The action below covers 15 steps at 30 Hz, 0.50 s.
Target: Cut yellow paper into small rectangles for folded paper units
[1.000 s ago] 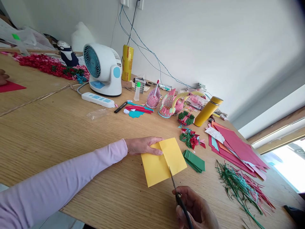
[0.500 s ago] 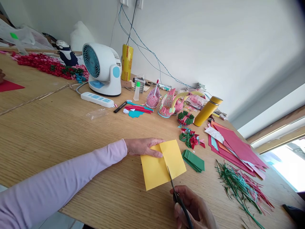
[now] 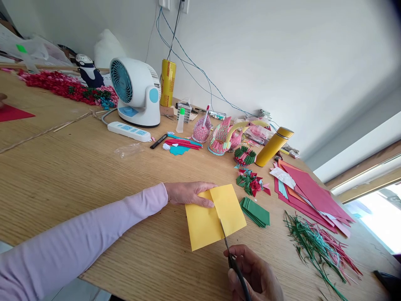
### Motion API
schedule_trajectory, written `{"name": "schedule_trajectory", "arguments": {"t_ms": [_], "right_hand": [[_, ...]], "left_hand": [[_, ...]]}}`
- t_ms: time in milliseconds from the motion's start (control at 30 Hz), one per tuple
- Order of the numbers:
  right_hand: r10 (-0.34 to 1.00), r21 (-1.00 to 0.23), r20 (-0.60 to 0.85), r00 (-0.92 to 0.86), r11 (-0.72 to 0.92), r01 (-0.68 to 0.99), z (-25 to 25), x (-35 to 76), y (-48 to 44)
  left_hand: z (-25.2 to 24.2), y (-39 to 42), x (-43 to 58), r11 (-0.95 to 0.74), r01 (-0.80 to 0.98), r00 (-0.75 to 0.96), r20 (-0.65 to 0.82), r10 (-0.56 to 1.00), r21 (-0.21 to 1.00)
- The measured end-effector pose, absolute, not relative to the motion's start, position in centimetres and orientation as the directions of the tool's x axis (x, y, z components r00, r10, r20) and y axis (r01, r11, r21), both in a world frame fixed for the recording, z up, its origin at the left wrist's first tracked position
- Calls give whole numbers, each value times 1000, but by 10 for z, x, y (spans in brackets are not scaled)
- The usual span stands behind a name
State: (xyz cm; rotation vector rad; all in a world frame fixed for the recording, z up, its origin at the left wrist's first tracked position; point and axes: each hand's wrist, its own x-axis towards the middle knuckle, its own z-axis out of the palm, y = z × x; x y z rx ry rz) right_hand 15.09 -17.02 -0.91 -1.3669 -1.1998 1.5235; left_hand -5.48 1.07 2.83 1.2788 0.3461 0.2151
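We laid the yellow paper (image 3: pixel 206 223) flat near the table (image 3: pixel 94 175) edge | our left hand (image 3: pixel 188 193) pinched its far-left corner | our right hand (image 3: pixel 255 276) gripped the scissors (image 3: pixel 232 260), long axis pointing away from us, tips at the paper's near edge by the crease.

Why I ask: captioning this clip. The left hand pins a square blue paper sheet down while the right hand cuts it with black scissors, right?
No: in the head view the square paper sheet is yellow, not blue. The left hand pins it down while the right hand cuts it with black scissors.
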Motion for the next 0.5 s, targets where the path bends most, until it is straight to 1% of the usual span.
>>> {"name": "schedule_trajectory", "arguments": {"t_ms": [200,500], "right_hand": [[930,-940,-339,-141,-341,7,1,145,-168],[949,-950,-276,-151,-294,-108,4,141,-169]], "left_hand": [[28,10,-55,281,44,934,-140,330,959],[27,9,-55,296,49,929,-152,337,954]]}}
